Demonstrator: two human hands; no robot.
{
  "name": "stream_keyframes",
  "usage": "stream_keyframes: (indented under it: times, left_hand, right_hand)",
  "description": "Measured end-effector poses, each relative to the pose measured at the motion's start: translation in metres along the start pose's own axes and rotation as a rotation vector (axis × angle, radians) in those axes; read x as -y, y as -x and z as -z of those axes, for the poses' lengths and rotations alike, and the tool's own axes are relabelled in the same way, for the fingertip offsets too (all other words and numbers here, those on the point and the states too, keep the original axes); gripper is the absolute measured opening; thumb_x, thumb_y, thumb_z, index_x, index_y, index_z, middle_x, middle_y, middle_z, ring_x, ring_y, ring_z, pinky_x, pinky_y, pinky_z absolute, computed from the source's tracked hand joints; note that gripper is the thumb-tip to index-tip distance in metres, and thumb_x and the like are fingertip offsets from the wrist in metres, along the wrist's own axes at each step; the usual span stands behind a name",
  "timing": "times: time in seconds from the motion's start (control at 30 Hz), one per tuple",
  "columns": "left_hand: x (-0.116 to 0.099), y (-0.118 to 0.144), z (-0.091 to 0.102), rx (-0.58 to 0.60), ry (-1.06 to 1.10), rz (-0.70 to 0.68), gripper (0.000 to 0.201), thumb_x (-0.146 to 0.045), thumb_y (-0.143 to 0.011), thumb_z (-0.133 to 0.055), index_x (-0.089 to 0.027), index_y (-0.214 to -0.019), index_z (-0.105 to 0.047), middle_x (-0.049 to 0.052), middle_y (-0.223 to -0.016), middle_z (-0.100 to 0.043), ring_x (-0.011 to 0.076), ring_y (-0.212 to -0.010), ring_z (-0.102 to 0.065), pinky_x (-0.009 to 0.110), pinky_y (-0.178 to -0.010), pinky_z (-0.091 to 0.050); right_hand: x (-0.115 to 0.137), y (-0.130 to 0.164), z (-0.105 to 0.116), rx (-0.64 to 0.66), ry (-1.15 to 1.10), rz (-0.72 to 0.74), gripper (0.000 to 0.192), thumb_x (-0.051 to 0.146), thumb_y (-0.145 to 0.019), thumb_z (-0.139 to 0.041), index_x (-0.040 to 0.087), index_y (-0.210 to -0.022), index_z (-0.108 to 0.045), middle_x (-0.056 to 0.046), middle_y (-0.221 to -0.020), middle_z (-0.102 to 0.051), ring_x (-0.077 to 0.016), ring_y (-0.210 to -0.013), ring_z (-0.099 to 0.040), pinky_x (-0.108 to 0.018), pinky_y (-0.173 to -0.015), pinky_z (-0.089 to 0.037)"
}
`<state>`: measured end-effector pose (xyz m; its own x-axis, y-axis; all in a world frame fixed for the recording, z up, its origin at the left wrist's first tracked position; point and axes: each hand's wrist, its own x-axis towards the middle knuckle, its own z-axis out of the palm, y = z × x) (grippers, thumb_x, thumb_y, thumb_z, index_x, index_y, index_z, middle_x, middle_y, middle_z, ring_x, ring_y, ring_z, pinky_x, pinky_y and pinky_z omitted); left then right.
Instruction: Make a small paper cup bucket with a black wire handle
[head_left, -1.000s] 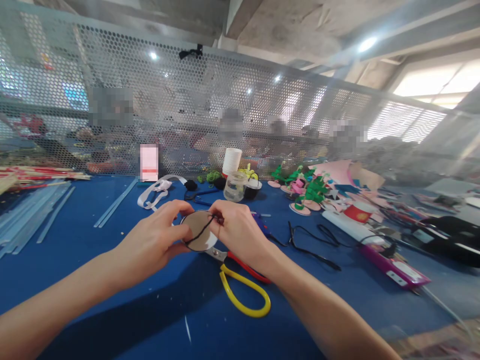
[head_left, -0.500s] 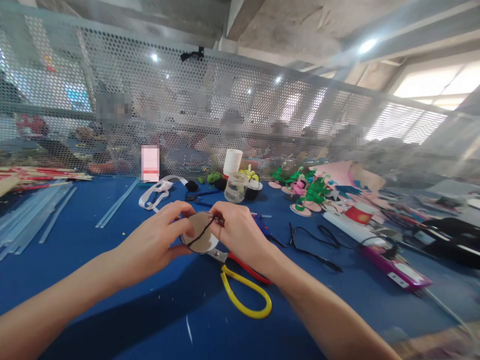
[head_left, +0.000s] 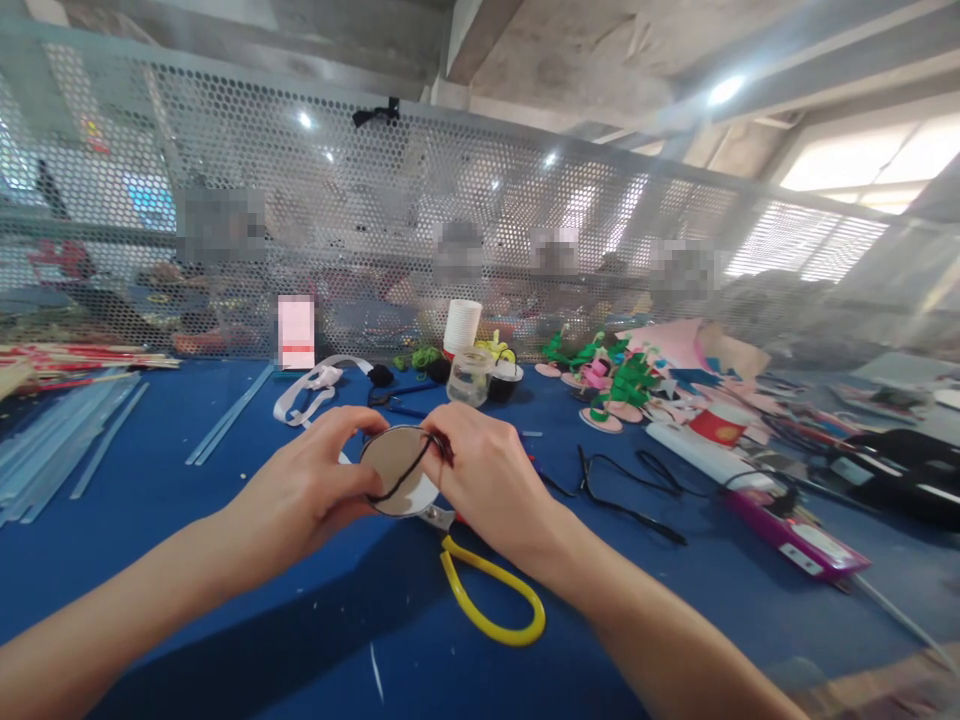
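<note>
A paper cup (head_left: 397,462) is held between my hands, its open mouth turned up toward me. My left hand (head_left: 319,465) grips the cup's left side, thumb at the rim and fingers around the outside. A dark cord (head_left: 409,470) runs across the mouth from near the left thumb to the right rim. Bent fingers of my right hand (head_left: 476,460) pinch the cord at that rim; their tips are partly hidden. Just below the cup lie scissors (head_left: 499,605) with one yellow handle; the red handle is mostly covered by my right hand.
Behind my hands stand a glass jar (head_left: 470,377) and stacked white cups (head_left: 463,325). Green and pink craft pieces (head_left: 626,380) sit back right. A purple-and-white power strip (head_left: 795,535) and a black cable (head_left: 630,510) lie right, pale strips (head_left: 67,435) left. A perforated screen (head_left: 315,200) closes the back.
My left thumb has come down onto the cord at the cup's left rim. My right hand has shifted slightly, covering more of the red scissor handle.
</note>
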<state>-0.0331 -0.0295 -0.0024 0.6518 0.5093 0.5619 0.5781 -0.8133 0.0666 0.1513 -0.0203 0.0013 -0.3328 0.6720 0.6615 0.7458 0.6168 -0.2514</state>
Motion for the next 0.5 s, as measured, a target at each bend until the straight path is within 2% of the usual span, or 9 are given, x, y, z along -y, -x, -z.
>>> stream_keyframes:
  times: [0.33, 0.43, 0.5]
  left_hand:
    - [-0.0014, -0.0011, 0.0031, 0.015, -0.007, -0.019, 0.013, -0.019, -0.078, -0.046, -0.018, -0.073, -0.058, 0.007, -0.107, -0.046, 0.0183, -0.096, -0.047, 0.034, -0.08, -0.043]
    - [-0.001, -0.0013, 0.0022, -0.005, -0.021, -0.013, 0.008, -0.02, -0.077, -0.049, -0.016, -0.081, -0.055, 0.009, -0.107, -0.048, 0.0185, -0.098, -0.047, 0.033, -0.082, -0.043]
    - [-0.0011, -0.0013, 0.0011, -0.015, -0.037, -0.005, 0.014, -0.02, -0.077, -0.049, -0.016, -0.09, -0.053, 0.01, -0.107, -0.048, 0.0181, -0.099, -0.048, 0.032, -0.082, -0.044]
  right_hand:
    - [-0.0003, 0.0005, 0.0025, 0.014, 0.02, 0.002, 0.013, 0.007, -0.07, -0.044, 0.015, -0.067, -0.053, -0.002, -0.064, -0.055, -0.0107, -0.055, -0.047, -0.022, -0.054, -0.033]
    - [0.0, 0.0002, 0.0024, 0.007, 0.049, 0.001, 0.013, 0.007, -0.071, -0.044, 0.015, -0.068, -0.054, -0.003, -0.065, -0.056, -0.0112, -0.057, -0.048, -0.023, -0.054, -0.033]
    - [0.0005, 0.0001, 0.0024, -0.004, 0.069, 0.004, 0.013, 0.007, -0.071, -0.043, 0.014, -0.068, -0.054, -0.003, -0.066, -0.057, -0.0114, -0.057, -0.049, -0.023, -0.053, -0.032]
